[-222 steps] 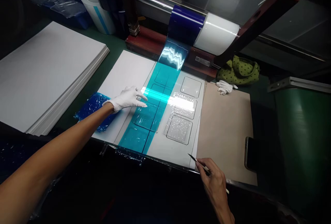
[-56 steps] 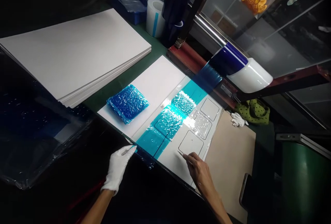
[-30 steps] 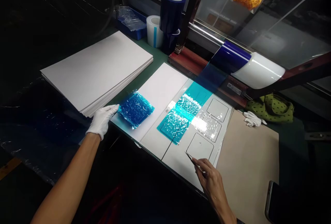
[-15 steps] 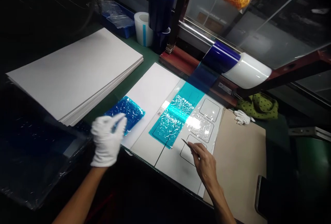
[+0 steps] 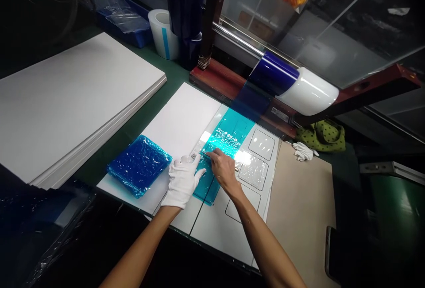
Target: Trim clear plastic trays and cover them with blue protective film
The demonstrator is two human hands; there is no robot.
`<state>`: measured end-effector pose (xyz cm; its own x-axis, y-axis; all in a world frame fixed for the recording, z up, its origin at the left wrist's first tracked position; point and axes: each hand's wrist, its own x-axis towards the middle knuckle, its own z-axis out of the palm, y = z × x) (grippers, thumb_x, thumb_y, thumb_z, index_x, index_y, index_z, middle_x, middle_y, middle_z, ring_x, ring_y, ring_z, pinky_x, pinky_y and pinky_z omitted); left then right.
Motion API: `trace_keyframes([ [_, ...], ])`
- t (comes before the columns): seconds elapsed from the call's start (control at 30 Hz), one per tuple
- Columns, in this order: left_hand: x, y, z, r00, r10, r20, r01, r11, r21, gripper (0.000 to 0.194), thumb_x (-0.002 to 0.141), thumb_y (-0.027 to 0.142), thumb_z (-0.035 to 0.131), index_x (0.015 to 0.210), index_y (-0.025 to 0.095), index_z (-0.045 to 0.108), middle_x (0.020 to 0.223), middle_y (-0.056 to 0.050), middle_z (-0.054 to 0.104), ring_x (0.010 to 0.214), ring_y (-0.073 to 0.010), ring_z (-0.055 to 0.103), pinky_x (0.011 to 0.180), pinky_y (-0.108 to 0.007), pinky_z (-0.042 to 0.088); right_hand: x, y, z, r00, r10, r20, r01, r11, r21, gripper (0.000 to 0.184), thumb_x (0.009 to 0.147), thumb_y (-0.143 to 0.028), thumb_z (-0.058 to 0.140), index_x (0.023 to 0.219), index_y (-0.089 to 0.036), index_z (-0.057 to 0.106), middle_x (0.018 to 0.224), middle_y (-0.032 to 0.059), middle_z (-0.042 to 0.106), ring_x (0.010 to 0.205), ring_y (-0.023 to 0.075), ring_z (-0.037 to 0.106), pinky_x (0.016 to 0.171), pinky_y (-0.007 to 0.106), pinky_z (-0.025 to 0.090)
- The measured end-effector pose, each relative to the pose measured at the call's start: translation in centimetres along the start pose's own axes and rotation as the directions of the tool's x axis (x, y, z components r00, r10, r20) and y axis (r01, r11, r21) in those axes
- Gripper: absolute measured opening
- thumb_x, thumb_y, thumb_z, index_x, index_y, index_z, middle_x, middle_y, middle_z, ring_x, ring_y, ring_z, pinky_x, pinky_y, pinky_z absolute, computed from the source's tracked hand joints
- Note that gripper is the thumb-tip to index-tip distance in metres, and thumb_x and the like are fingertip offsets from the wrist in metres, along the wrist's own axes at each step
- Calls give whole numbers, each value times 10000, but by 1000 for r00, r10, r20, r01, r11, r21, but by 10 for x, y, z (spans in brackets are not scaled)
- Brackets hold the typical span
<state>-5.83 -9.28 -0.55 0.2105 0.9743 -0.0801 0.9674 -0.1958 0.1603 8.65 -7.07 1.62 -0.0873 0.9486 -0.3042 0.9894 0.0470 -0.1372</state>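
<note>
My right hand (image 5: 224,170), bare, is shut on a slim craft knife (image 5: 236,168), with its blade reaching toward the cyan film strip (image 5: 212,164). My left hand (image 5: 183,180), in a white glove, lies on the white panel (image 5: 179,124) with its fingertips at the film's edge. The two hands nearly meet and hide much of the strip. Left of the glove, a wrinkled piece of blue film (image 5: 139,165) sits on the panel's near corner. Rounded-square cut outlines (image 5: 253,172) run along the panel to the right of my hands.
A dark blue film roll and white roll (image 5: 285,82) hang on a bar behind the panel. A stack of white sheets (image 5: 73,102) lies left, a tan board (image 5: 300,199) right. Spare film rolls (image 5: 184,0), a blue tray (image 5: 122,17) and a phone (image 5: 330,248) are nearby.
My left hand has moved right from the blue film piece to the cyan strip. My right hand has moved up and left with the knife, closing in on the left hand.
</note>
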Motion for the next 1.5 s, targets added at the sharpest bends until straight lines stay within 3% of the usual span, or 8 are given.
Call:
trace_keyframes([
  [0.3,0,2,-1,998,-28,51,28,1000,5,503,853,552,420,1284,310,514,1013,-158,543,891,-335,485,725,-429,369,-2,8,-12,992,-38,117,42,999,-35,419,978,-184,227,1224,-300,545,1129,45,559,846,163,586,595,251,330],
  [0.47,0,1,-7,999,-16,41,18,998,-57,523,855,577,386,1278,299,518,1023,-154,552,879,-342,491,701,-425,377,-35,41,-20,990,16,139,-5,997,-81,388,941,-106,295,1097,-274,608,1024,38,596,777,153,598,548,243,271],
  [0.57,-8,1,-11,989,-148,-5,145,975,-169,630,793,628,465,1238,190,553,1030,-179,547,885,-344,497,725,-449,393,-65,63,-24,979,122,166,-106,989,-103,388,895,-54,328,978,-238,659,927,50,619,715,156,604,537,252,255],
  [0.63,-20,-1,-14,963,-267,34,257,873,-414,622,745,613,551,1186,176,584,1014,-159,556,898,-318,508,771,-442,404,-87,73,-21,967,189,169,-185,982,-43,381,873,-47,350,919,-233,680,879,48,635,703,160,611,546,252,267],
  [0.77,-59,-7,-19,879,-279,386,465,324,-824,471,737,574,582,1080,257,641,954,-77,600,831,-221,556,712,-331,446,-121,72,-2,958,223,180,-268,918,291,289,839,-119,469,990,-250,677,923,30,689,802,179,637,624,239,343],
  [1.07,-117,-4,-7,560,-65,826,768,-333,-547,326,746,408,688,955,159,693,1037,-141,646,598,-74,454,416,-158,319,-137,43,39,947,199,251,-317,681,660,151,756,-178,524,800,-197,667,703,3,682,685,161,623,622,234,395],
  [1.27,-95,6,3,603,-134,786,658,-474,-585,230,738,277,706,935,166,667,922,-109,637,560,-50,456,396,-131,312,-143,49,44,928,106,358,-373,311,874,190,724,-294,582,837,-157,651,762,13,638,574,136,622,504,218,414],
  [1.5,-75,19,11,703,-311,640,531,-368,-763,383,586,416,807,615,161,523,520,95,274,450,-34,235,400,-176,191,-153,53,43,941,128,313,-338,355,871,198,734,-316,578,825,-153,642,780,20,638,576,134,619,516,220,417],
])
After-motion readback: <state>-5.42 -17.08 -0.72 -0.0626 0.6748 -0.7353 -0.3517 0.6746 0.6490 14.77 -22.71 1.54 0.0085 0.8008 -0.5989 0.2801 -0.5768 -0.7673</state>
